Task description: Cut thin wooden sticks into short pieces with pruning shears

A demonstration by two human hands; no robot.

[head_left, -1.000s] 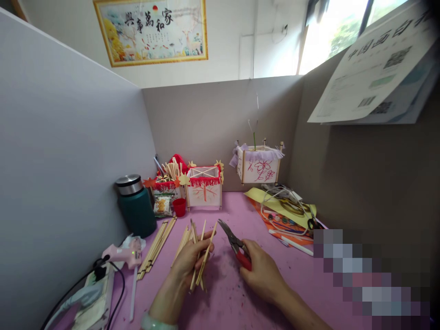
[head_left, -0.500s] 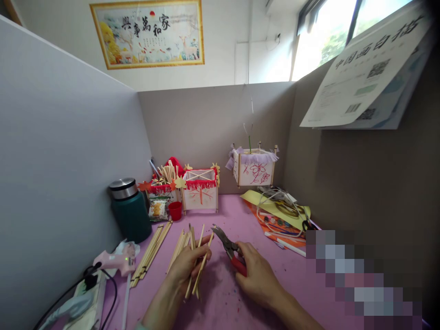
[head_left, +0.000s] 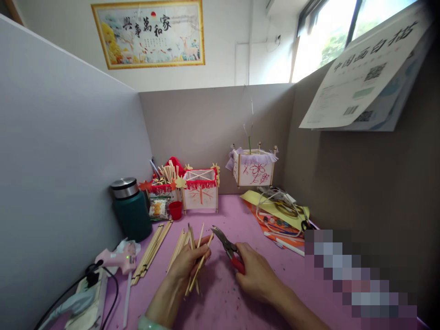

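Note:
Several thin wooden sticks [head_left: 200,262] are clasped in my left hand [head_left: 187,263], fanned out a little and pointing away from me. One stick leans apart from the others, its upper end close to the jaw tips of the pliers. My right hand [head_left: 256,272] is closed round the red handles of those cutting pliers [head_left: 225,240], whose dark metal jaws point up and left. Whether the jaws touch the stick, I cannot tell. Behind my left hand, more loose sticks [head_left: 176,247] lie on the pink tabletop [head_left: 227,211].
Farther left lie bundled sticks [head_left: 151,254], a pink glue gun [head_left: 118,259], a power strip [head_left: 87,300] and a teal bottle [head_left: 132,215]. Decorated paper lanterns [head_left: 201,197] stand at the back, beside a red cup [head_left: 175,210]. Another lantern [head_left: 256,169] hangs by wire. Coloured papers [head_left: 275,211] with cables lie right.
Both hands keep nearly the same position, with the sticks and pliers still held. The view has shifted very slightly.

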